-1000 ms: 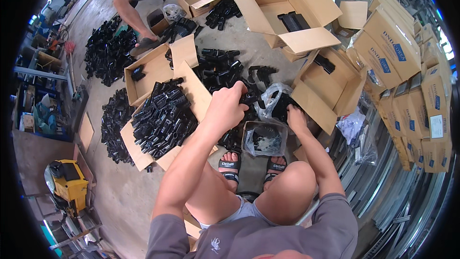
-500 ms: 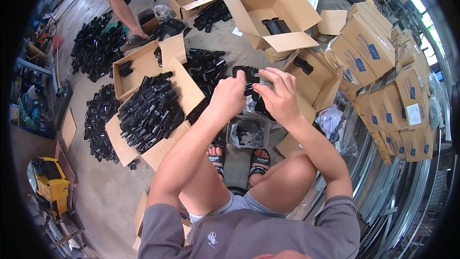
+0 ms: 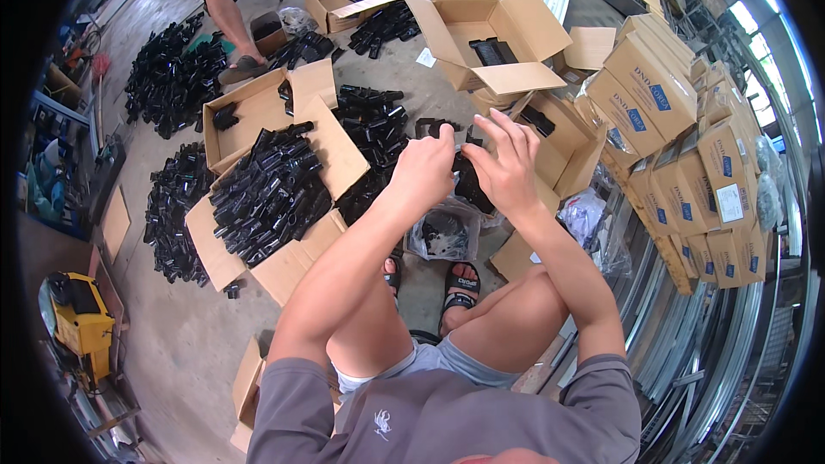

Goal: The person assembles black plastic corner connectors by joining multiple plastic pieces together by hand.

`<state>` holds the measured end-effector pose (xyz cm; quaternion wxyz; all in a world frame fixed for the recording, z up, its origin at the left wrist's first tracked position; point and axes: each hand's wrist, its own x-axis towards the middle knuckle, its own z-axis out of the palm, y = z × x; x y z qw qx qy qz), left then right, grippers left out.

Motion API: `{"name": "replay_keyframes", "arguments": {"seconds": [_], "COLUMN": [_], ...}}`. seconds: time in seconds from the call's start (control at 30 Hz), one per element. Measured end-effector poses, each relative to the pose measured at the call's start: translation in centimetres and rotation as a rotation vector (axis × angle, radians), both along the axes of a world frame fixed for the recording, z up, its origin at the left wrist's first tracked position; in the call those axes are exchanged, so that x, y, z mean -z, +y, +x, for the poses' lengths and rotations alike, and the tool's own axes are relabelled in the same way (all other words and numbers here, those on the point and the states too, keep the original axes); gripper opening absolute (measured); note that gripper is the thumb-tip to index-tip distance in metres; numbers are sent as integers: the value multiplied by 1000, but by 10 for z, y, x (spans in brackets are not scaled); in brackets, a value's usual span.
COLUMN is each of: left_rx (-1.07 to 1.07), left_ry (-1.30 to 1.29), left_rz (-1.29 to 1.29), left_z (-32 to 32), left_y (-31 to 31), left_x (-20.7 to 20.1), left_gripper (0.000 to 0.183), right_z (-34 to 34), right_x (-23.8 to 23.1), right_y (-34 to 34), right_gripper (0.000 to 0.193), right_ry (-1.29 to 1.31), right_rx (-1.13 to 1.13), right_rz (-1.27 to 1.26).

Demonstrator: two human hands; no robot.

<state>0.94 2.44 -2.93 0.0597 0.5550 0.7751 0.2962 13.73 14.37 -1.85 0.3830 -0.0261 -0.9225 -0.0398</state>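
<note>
My left hand (image 3: 424,170) is closed, its fingers curled around a small black plastic part (image 3: 427,126) that shows past the knuckles. Close on its right, my right hand (image 3: 507,167) has thumb and forefinger pinched together against the same spot, the other fingers raised. Whatever sits between those fingertips is too small to make out. Below both hands, by my feet, stands a plastic-lined container (image 3: 475,236) with small dark pieces inside. Behind the left wrist lies a heap of black plastic parts (image 3: 369,125).
An open carton (image 3: 339,150) heaped with black parts stands at left, with more piles (image 3: 176,215) beside it. Other open cartons (image 3: 537,39) are at the back and right. Stacked boxes (image 3: 662,94) and metal profiles (image 3: 687,352) line the right. Another person's leg (image 3: 228,21) shows far left.
Both hands have shifted slightly right and come closer together at the fingertips. My left foot is now mostly hidden behind my leg.
</note>
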Motion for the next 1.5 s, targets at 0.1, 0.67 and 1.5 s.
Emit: {"name": "replay_keyframes", "arguments": {"seconds": [0.1, 0.67, 1.5], "left_rx": [2, -3, -5], "left_ry": [-23, -12, -1893], "left_rz": [-2, -56, 823], "left_z": [4, 8, -2], "left_y": [-2, -11, -13], "left_x": [-5, -10, -26], "left_gripper": [46, 43, 29], "right_z": [0, 18, 30], "right_x": [-2, 0, 295], "right_y": [-1, -6, -66], "right_gripper": [8, 13, 27], "right_ry": [-3, -131, -1093], "right_rx": [12, -67, 537], "right_rz": [1, -30, -851]}}
